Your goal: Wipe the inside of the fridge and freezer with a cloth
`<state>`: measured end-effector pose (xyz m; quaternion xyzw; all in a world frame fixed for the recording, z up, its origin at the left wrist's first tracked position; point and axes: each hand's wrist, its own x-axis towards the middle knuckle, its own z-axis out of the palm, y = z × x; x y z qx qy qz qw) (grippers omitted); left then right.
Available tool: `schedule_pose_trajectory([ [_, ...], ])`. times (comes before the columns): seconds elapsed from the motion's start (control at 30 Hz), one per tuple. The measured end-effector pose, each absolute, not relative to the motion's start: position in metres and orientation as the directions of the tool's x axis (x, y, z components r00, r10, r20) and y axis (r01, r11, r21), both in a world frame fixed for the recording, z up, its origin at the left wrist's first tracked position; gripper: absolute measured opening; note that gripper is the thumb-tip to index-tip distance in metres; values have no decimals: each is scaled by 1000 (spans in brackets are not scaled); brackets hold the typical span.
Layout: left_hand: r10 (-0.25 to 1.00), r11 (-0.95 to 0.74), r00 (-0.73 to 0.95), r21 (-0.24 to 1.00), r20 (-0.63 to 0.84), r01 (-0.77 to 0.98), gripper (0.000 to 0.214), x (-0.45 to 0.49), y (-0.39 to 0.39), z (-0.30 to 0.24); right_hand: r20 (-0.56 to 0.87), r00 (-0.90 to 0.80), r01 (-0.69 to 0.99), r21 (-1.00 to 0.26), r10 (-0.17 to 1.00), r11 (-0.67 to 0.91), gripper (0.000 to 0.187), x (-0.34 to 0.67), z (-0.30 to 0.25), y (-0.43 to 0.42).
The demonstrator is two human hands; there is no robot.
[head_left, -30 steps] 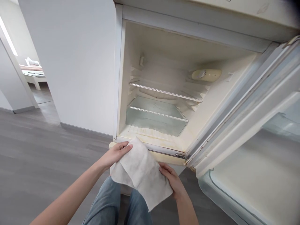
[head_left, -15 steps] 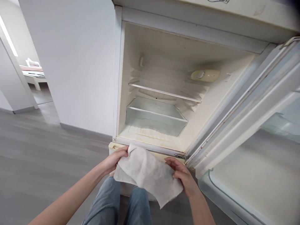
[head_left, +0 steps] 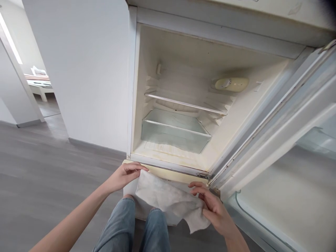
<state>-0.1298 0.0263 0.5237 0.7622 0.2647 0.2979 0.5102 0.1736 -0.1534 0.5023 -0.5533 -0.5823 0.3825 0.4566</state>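
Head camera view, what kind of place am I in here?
Probably a home: an open fridge stands on grey plank flooring, and a doorway at left shows a bed. Both hands hold a white cloth.

A matt, fibrous white cloth (head_left: 170, 199) is seen before glossy, yellowed plastic fridge walls (head_left: 236, 122), a clear glass shelf (head_left: 175, 120) and matt grey wood-grain floor (head_left: 52, 175).

Left hand (head_left: 123, 176) fingers curled in a pinch, right hand (head_left: 212, 206) likewise, forearms extended forward
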Motion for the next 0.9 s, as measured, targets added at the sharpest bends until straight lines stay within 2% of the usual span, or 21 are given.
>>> schedule_pose_trajectory([
  [0.07, 707, -351, 677, 933, 206, 83, 26, -130, 25, 525, 90, 104, 375, -926, 991, 45, 56, 173, 502, -151],
  [0.13, 717, -376, 653, 924, 244, 67, 27, -129, 25, 528, 42, 154, 455, -890, 987, -33, 54, 172, 502, -148],
  [0.2, 736, -395, 614, 918, 285, 48, 25, -127, 26, 532, -10, 170, 522, -847, 985, -99, 39, 172, 502, -144],
  [0.27, 769, -341, 589, 939, 249, 48, 25, -124, 26, 533, -42, 153, 535, -836, 987, -119, 21, 173, 500, -140],
  [0.37, 815, -123, 576, 991, 67, 59, 28, -121, 28, 530, -37, 112, 390, -918, 993, -78, 9, 177, 494, -135],
  [0.53, 843, 151, 524, 989, -125, -7, 19, -119, 31, 518, -7, 273, 185, -981, 962, -60, 12, 183, 484, -131],
  [0.63, 757, 334, 637, 925, -148, -183, 9, -117, 26, 517, 28, 209, -57, -998, 978, 41, 11, 178, 488, -130],
  [0.7, 663, 427, 739, 873, -125, -236, 7, -109, 20, 520, 146, 134, -236, -956, 980, 174, 27, 169, 497, -125],
  [0.77, 566, 430, 819, 880, -88, -203, 7, -96, 14, 522, 265, 56, -331, -905, 963, 268, 41, 156, 507, -116],
  [0.83, 482, 375, 875, 914, -51, -154, 9, -79, 8, 525, 305, -14, -294, -912, 952, 288, 41, 141, 517, -103],
  [0.9, 426, 270, 905, 954, 3, -130, 11, -65, 3, 530, 298, -50, -170, -943, 953, 286, 33, 126, 521, -89],
])
